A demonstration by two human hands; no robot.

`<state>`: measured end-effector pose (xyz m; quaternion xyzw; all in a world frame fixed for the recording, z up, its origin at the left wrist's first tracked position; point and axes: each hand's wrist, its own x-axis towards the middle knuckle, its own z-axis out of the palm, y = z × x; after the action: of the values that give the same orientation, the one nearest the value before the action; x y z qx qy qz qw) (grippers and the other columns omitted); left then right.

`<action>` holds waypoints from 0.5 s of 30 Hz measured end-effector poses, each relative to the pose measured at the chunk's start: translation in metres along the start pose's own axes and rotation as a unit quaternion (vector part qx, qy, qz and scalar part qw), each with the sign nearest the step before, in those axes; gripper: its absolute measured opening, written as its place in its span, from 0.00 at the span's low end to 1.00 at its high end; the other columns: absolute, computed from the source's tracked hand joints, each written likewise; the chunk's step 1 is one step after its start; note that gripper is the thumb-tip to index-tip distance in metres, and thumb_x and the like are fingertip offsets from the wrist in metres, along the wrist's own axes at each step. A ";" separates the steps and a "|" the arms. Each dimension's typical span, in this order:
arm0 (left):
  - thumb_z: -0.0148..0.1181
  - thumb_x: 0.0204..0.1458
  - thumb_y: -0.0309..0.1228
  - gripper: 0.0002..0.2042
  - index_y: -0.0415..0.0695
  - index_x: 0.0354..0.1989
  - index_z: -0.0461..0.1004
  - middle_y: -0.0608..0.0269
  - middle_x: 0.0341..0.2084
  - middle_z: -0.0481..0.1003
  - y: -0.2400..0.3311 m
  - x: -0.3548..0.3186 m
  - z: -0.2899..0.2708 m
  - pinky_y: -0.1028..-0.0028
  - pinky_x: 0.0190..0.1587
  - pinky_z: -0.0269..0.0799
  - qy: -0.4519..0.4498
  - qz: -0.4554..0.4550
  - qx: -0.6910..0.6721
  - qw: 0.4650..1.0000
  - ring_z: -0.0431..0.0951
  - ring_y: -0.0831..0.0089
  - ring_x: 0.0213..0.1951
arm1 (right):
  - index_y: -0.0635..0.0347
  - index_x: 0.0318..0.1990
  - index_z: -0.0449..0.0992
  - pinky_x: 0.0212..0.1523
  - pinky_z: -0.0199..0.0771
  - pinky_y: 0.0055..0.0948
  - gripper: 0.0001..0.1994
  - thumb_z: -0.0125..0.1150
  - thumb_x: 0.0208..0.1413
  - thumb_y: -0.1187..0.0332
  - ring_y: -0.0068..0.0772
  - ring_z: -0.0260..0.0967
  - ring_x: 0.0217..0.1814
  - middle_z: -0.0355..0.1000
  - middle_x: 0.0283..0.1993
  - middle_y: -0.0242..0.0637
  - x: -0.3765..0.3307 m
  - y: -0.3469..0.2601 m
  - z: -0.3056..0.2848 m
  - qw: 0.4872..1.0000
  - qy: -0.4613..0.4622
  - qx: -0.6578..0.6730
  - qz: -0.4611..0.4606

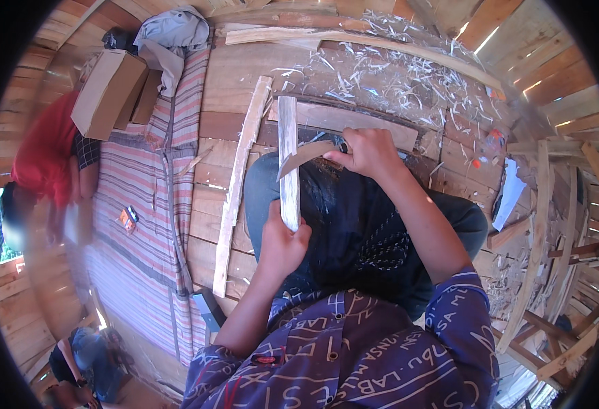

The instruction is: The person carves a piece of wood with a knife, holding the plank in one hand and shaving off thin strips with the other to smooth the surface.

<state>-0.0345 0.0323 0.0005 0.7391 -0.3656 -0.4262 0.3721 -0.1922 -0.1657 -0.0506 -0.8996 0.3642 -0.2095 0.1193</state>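
My left hand [284, 235] is wrapped round the lower end of a pale, squared wooden stick [288, 140], which points away from me over my left knee. In my right hand [367, 153] is the dark handle of a curved, broad-bladed knife [307, 155]. Its blade reaches left from my fist and lies across the stick about halfway up; the tip shows at the stick's left edge. Whether the edge bites into the wood cannot be made out. Dark cloth and my trousers [468, 221] are beneath both hands.
Wood shavings [388, 75] litter the plank floor ahead. A long board [240, 184] lies left of my knee, beside a striped mat [139, 225]. Cardboard boxes [108, 92] stand at the far left, next to a person in red [43, 153]. Timber frames [545, 252] line the right side.
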 end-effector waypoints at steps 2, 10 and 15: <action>0.55 0.43 0.23 0.13 0.33 0.38 0.66 0.51 0.22 0.73 0.004 0.000 -0.001 0.67 0.34 0.72 -0.006 -0.003 0.001 1.000 0.77 0.61 0.27 | 0.60 0.21 0.75 0.22 0.70 0.43 0.32 0.58 0.47 0.34 0.47 0.72 0.20 0.71 0.16 0.42 -0.002 0.002 0.002 1.000 0.009 -0.004 0.012; 0.56 0.42 0.23 0.13 0.32 0.38 0.66 0.53 0.22 0.73 0.005 -0.001 0.000 0.68 0.33 0.71 -0.011 -0.003 -0.005 1.000 0.76 0.64 0.26 | 0.60 0.20 0.74 0.23 0.71 0.44 0.29 0.62 0.46 0.37 0.48 0.73 0.22 0.71 0.17 0.42 -0.015 0.000 0.004 0.997 0.023 0.008 0.069; 0.53 0.45 0.20 0.13 0.36 0.40 0.63 0.63 0.22 0.69 -0.007 0.001 -0.003 0.77 0.19 0.67 -0.031 0.037 -0.015 0.999 0.70 0.77 0.17 | 0.59 0.18 0.72 0.23 0.70 0.43 0.27 0.64 0.48 0.41 0.48 0.72 0.21 0.69 0.15 0.40 -0.018 -0.016 -0.009 0.997 0.044 0.008 0.070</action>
<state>-0.0300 0.0349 -0.0051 0.7059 -0.3976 -0.4405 0.3869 -0.1983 -0.1428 -0.0417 -0.8606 0.4299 -0.2432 0.1244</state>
